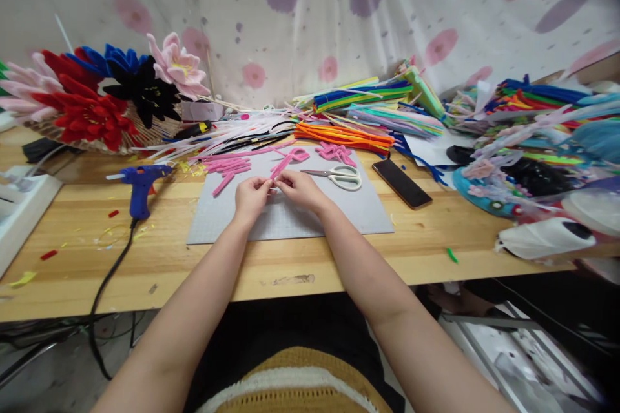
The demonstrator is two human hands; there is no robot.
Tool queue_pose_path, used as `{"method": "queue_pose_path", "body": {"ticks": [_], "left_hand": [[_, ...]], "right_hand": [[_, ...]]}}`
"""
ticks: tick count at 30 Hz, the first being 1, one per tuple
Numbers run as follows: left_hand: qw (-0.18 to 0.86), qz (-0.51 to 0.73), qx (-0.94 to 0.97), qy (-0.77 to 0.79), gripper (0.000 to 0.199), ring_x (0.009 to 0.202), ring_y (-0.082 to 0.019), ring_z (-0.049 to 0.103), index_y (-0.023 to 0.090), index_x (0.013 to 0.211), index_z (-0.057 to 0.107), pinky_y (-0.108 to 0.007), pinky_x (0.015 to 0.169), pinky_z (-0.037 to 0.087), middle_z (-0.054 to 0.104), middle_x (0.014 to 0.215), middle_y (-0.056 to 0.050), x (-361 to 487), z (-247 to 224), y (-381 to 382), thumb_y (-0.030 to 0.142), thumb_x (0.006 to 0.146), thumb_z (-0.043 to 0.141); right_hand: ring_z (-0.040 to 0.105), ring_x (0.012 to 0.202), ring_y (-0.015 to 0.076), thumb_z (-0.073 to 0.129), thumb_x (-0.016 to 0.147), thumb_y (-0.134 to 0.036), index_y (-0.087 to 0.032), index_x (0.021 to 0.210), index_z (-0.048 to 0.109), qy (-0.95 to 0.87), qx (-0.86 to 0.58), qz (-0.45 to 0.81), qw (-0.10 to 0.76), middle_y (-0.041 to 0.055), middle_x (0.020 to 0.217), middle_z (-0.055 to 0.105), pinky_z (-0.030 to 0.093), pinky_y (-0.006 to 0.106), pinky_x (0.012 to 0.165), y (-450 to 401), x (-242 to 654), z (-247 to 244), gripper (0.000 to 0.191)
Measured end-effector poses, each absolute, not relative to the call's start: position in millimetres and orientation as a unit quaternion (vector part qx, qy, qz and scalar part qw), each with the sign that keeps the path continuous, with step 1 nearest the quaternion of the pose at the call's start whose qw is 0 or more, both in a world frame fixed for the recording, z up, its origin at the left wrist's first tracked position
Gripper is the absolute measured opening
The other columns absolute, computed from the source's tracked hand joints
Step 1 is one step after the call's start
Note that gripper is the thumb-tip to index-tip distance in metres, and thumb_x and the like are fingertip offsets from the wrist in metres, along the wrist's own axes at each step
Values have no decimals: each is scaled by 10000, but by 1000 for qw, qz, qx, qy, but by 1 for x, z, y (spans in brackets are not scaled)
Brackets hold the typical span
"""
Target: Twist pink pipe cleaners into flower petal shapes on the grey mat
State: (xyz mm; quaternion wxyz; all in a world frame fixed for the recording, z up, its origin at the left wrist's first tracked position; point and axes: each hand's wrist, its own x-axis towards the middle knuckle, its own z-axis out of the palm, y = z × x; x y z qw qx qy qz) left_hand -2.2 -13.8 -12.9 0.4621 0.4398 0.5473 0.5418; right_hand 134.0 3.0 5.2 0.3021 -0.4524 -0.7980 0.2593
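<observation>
My left hand [252,197] and my right hand [301,190] meet over the grey mat [285,224], fingertips pinched together. Between them they grip the near end of a pink pipe cleaner [281,166], whose far end is bent into a loop. The exact grip of each finger is too small to make out. Left of the hands lie several short pink pipe cleaner pieces [227,165]. Beyond my right hand rests a pink pipe cleaner shape with several loops [336,153]. Scissors with white handles [345,177] lie on the mat just right of it.
A blue glue gun [140,191] stands at left, its cord hanging over the edge. A phone [402,183] lies right of the mat. Behind are an orange pipe cleaner bundle [345,135] and fuzzy flowers [92,117]. A white roll [545,237] lies at right.
</observation>
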Motion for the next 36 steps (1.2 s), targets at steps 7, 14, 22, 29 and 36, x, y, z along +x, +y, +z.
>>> {"method": "queue_pose_path", "body": {"ticks": [7, 14, 22, 29, 36], "left_hand": [[545, 529, 413, 504, 296, 584, -137, 615, 127, 704, 642, -225, 488, 482, 661, 706, -39, -3, -3, -18, 396, 595, 700], [474, 558, 439, 521, 239, 573, -118, 601, 130, 675, 644, -209, 545, 465, 646, 618, -28, -1, -13, -15, 348, 601, 706], [445, 603, 397, 530, 128, 567, -103, 592, 144, 641, 609, -209, 572, 464, 629, 594, -1, 5, -12, -14, 258, 633, 666], [488, 606, 340, 528, 143, 572, -107, 595, 138, 626, 603, -225, 581, 462, 611, 583, 9, 4, -6, -16, 254, 609, 686], [459, 616, 376, 518, 148, 557, -99, 578, 135, 622, 601, -232, 602, 474, 613, 586, -3, -2, -4, -13, 265, 633, 672]], "right_hand": [[447, 611, 104, 458, 796, -242, -150, 733, 590, -800, -459, 248, 297, 6, 670, 573, 281, 224, 574, 4, 136, 4, 172], [459, 604, 96, 487, 779, -250, -144, 733, 622, -795, -455, 268, 296, 6, 665, 596, 294, 217, 577, 5, 135, 4, 178], [449, 601, 92, 494, 791, -274, -145, 733, 618, -786, -435, 276, 343, 3, 666, 591, 310, 213, 589, 5, 131, 3, 188], [413, 584, 87, 501, 775, -262, -141, 746, 617, -783, -409, 318, 345, -10, 643, 555, 301, 213, 572, 5, 129, 2, 170], [457, 573, 89, 527, 763, -431, -142, 685, 593, -714, -417, 439, 352, -4, 605, 546, 345, 213, 543, 7, 131, 4, 306]]}}
